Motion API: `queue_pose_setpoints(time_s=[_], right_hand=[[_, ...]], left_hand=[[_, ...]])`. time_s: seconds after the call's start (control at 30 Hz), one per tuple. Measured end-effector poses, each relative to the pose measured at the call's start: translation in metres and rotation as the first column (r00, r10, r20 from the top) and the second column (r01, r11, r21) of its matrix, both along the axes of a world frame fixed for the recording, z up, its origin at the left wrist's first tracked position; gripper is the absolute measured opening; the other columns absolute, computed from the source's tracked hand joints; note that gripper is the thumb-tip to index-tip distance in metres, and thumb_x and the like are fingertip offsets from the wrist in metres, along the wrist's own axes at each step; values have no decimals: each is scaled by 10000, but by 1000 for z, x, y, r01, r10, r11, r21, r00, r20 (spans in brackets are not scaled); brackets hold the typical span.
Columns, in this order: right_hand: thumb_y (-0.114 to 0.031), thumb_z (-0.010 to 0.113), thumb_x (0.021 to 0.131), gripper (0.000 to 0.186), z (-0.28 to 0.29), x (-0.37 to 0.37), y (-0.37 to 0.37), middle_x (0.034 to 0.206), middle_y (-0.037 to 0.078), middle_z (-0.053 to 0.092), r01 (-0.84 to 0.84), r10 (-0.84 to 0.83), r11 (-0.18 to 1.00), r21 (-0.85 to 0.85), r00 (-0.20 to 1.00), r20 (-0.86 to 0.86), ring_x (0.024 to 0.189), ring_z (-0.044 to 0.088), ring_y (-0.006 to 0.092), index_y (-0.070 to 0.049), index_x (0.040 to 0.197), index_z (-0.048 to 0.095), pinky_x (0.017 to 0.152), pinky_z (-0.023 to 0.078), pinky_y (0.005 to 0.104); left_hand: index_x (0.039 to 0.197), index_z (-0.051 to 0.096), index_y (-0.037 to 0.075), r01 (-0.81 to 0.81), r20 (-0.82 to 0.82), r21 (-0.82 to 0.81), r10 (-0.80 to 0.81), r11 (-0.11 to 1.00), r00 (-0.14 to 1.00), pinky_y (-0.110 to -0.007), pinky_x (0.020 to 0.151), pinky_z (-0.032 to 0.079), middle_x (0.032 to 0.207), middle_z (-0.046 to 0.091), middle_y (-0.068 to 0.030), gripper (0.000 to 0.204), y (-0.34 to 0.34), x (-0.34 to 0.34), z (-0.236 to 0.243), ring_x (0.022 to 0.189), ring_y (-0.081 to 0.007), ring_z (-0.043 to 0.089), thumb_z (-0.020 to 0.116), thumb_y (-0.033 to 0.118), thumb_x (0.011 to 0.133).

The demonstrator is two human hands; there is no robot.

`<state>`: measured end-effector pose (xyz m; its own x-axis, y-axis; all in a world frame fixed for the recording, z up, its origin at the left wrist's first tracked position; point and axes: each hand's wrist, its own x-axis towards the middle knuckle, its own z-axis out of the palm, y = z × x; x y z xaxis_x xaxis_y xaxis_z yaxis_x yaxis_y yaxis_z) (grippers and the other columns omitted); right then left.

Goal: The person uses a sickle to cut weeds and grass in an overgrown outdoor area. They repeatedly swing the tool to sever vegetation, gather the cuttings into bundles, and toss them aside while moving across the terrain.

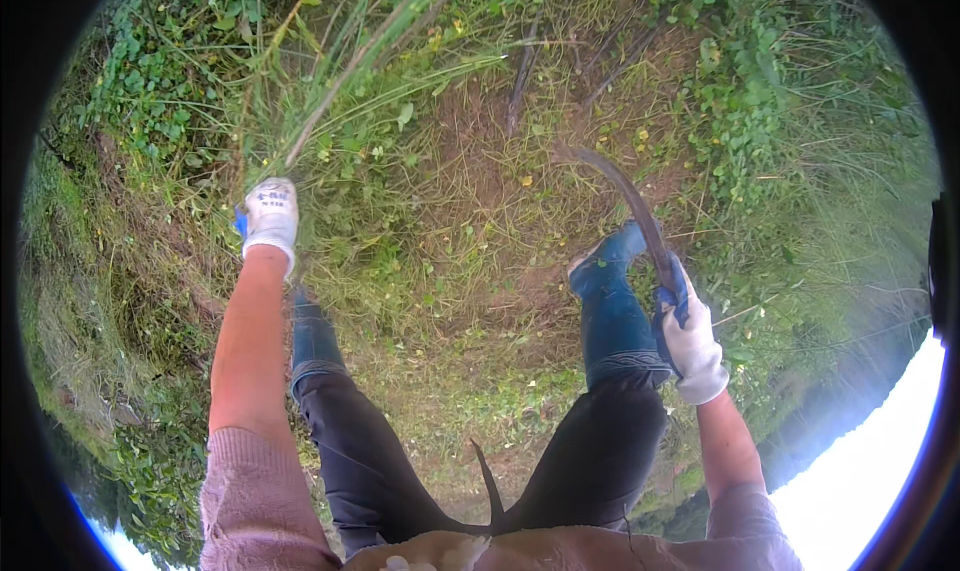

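My left hand (270, 216), in a white glove with blue on the palm side, is closed around a bunch of long green grass stalks (345, 79). The stalks fan out from the fist toward the upper edge. On the right, my right hand (694, 346) wears a matching white and blue glove. Its fingers wrap the grip of a sickle (641, 209); the grip itself is mostly hidden. The dark curved blade rises and bends left over the ground, apart from the stalks, with its tip blurred.
My blue rubber boots (610, 306) stand apart on a slope of brown soil (475, 156) strewn with cut grass. Leafy plants (145, 91) grow at the upper left, more greenery (745, 121) on the right. Dark sticks (521, 79) lie ahead.
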<state>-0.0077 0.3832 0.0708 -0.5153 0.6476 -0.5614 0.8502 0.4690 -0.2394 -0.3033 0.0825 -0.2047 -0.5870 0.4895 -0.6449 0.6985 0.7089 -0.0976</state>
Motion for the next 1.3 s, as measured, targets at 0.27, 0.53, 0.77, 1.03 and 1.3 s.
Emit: queue_pose_setpoints(time_s=[0.27, 0.53, 0.77, 1.03, 1.3], right_hand=[[-27, 464, 827, 484, 127, 7, -10, 788, 21, 565, 442, -442, 896, 40, 897, -27, 606, 460, 57, -155, 1282, 357, 548, 424, 228], [-188, 453, 875, 274, 200, -3, -30, 516, 12, 453, 723, -758, 651, -230, 638, -137, 366, 427, 121, -154, 1146, 473, 301, 337, 270], [-265, 438, 878, 231, 108, -46, 4, 485, 7, 400, 769, -851, 502, -396, 521, -67, 328, 342, 110, -120, 1045, 503, 293, 275, 252], [-225, 395, 884, 204, -26, -127, 125, 493, -7, 362, 653, -828, 519, -552, 544, -134, 362, 324, 98, -69, 952, 508, 325, 281, 248], [-266, 370, 879, 234, -129, -194, 189, 527, -34, 363, 451, -763, 504, -737, 633, -134, 380, 307, 78, -88, 909, 519, 337, 267, 233]], left_hand=[[1087, 490, 49, -269, 82, 45, 265, 962, 961, -352, 821, 429, 1031, 544, -159, 460, -50, -84, 122, 956, -277, 533, 604, 290, 712], [1118, 484, 32, -401, 146, 69, 388, 914, 910, -336, 859, 402, 1077, 531, -151, 561, -76, -118, 194, 1004, -257, 511, 569, 436, 738], [1060, 522, 68, -157, 167, 501, 84, 851, 982, -355, 746, 430, 888, 564, -126, 451, 69, -84, 245, 837, -263, 552, 574, 375, 733], [1182, 389, 41, 314, -1, 708, -443, 633, 897, -386, 839, 374, 1107, 473, -176, 548, 237, -27, 204, 981, -294, 484, 541, 322, 737], [1230, 347, 43, 540, -206, 632, -551, 556, 809, -413, 959, 283, 1249, 358, -205, 612, 360, -26, 137, 1157, -336, 349, 531, 356, 737]])
